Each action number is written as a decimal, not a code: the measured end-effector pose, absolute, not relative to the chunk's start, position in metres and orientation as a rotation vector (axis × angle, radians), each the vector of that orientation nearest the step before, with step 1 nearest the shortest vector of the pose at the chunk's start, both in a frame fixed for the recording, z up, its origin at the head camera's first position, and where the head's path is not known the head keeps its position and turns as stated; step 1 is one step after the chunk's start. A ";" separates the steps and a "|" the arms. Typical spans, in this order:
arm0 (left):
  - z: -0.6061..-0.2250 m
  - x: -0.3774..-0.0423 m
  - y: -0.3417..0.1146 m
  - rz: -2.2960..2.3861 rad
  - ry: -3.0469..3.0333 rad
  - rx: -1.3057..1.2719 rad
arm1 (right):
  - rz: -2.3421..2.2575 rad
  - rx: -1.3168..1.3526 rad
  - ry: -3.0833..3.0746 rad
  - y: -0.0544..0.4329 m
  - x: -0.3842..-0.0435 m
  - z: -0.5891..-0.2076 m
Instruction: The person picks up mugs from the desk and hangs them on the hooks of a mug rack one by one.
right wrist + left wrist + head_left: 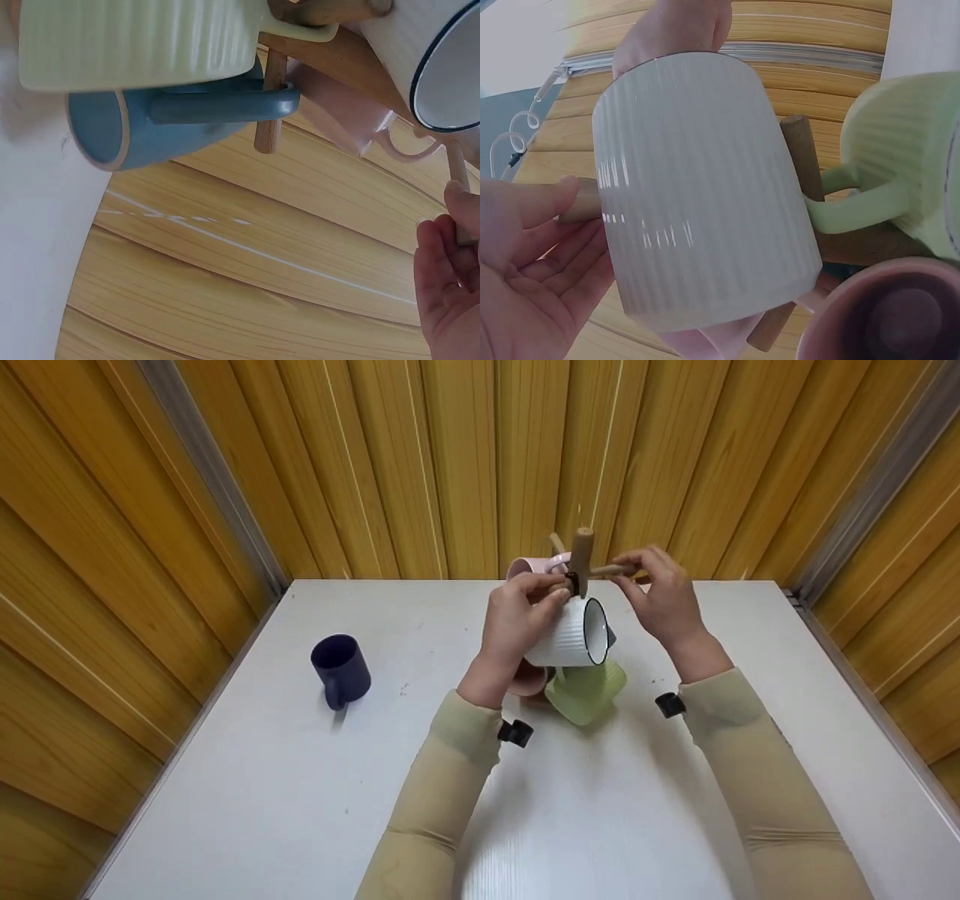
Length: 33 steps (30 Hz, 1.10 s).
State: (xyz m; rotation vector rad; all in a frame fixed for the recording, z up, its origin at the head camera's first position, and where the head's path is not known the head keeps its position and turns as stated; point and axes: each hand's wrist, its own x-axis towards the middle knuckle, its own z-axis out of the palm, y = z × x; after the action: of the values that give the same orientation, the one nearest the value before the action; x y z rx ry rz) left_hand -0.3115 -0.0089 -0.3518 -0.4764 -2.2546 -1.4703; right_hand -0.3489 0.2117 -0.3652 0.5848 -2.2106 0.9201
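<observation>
A wooden mug tree (582,547) stands upright, hung with several mugs. My left hand (514,619) pinches the end of one wooden peg (585,201) between thumb and fingers. From that peg hangs a white ribbed mug (559,645) with a dark rim, tipped sideways with its mouth to the right; its handle is mostly hidden behind my hand. On the other side, my right hand (664,592) pinches the tip of a bare peg (611,570). Below the white mug hangs a pale green mug (589,694).
A pink mug (527,566) hangs at the back of the tree, a brownish-pink mug (527,680) lower left, and a blue mug (187,120) lower down. Apart from these, a navy mug (341,664) stands on the white table (247,780). Wood-patterned walls (457,472) enclose the table.
</observation>
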 end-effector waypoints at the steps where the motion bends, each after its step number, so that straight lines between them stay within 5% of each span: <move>1: -0.352 -0.313 -0.011 -1.497 -2.260 -0.463 | 0.907 0.595 -2.188 0.212 -0.348 -0.367; 33: -0.323 -0.369 -0.015 -1.456 -2.542 -0.322 | 1.020 0.961 -1.711 0.171 -0.321 -0.384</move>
State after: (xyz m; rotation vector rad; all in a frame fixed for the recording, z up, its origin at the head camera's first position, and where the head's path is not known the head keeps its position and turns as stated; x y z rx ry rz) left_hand -0.3694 -0.0153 -0.3234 -0.3216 -2.5421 -1.4556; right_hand -0.3211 0.1706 -0.3836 0.9613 -1.7113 1.0202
